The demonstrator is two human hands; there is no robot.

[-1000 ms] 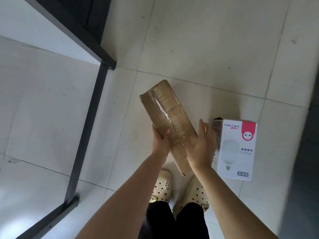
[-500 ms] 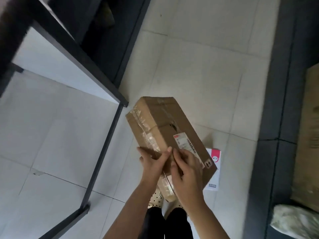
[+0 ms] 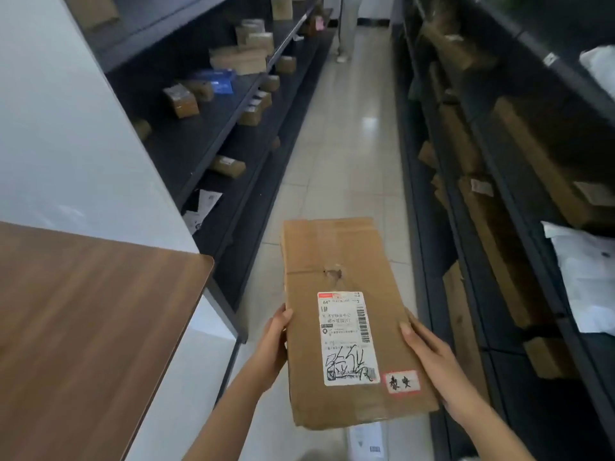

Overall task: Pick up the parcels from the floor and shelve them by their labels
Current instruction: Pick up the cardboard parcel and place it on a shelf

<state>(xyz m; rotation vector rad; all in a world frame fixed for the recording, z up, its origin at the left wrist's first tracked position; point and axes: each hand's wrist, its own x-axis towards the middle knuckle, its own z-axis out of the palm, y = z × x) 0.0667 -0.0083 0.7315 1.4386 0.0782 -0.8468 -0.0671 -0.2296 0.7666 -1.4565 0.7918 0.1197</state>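
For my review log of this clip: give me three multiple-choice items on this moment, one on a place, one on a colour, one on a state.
1. Where is the shipping label?
A. on the cardboard parcel's top face
B. on the floor
C. on the wooden tabletop

2. The small sticker's border is:
A. blue
B. red
C. green

3. The parcel is:
A. lying on a shelf
B. held by one hand
C. held by left hand and right hand

Answers: 1 A, it faces the camera; 2 B, red edge; 3 C, one hand grips each side.
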